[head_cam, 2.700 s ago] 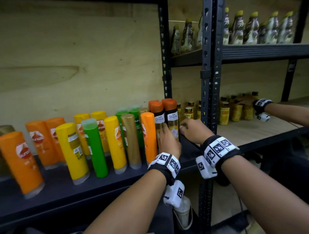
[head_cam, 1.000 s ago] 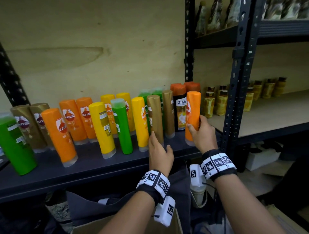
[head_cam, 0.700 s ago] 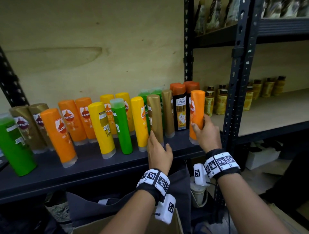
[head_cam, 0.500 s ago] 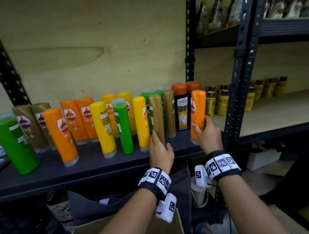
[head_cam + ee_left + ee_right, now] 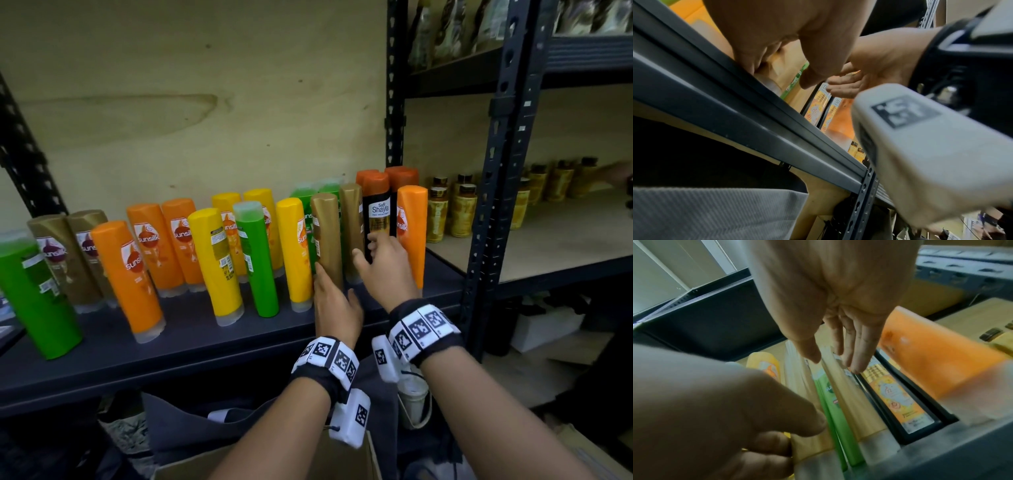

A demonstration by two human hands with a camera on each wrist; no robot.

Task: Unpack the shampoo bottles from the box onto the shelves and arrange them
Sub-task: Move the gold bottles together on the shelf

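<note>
Shampoo bottles stand in rows on the dark shelf point(image 5: 171, 346). My left hand point(image 5: 334, 305) grips the base of the front gold bottle point(image 5: 327, 236); its curled fingers point(image 5: 766, 451) show in the right wrist view. My right hand point(image 5: 383, 263) is open, its straight fingers point(image 5: 855, 353) reaching between the rear gold bottle point(image 5: 351, 222) and the black Shayla bottle point(image 5: 380, 212). An orange bottle point(image 5: 412, 222) stands free at the row's right end. A cardboard box point(image 5: 308, 459) shows at the bottom edge.
Orange, yellow, green and gold bottles point(image 5: 219, 260) fill the shelf to the left. A black upright post point(image 5: 493, 205) divides off the right bay, where small golden jars point(image 5: 452, 212) stand. Another person's hand point(image 5: 620, 174) reaches in at far right. A dark bag point(image 5: 205, 421) lies below.
My right hand let go of the orange bottle at the row's end and moved left toward the gold and black bottles. My left hand stayed at the gold bottle's base.
</note>
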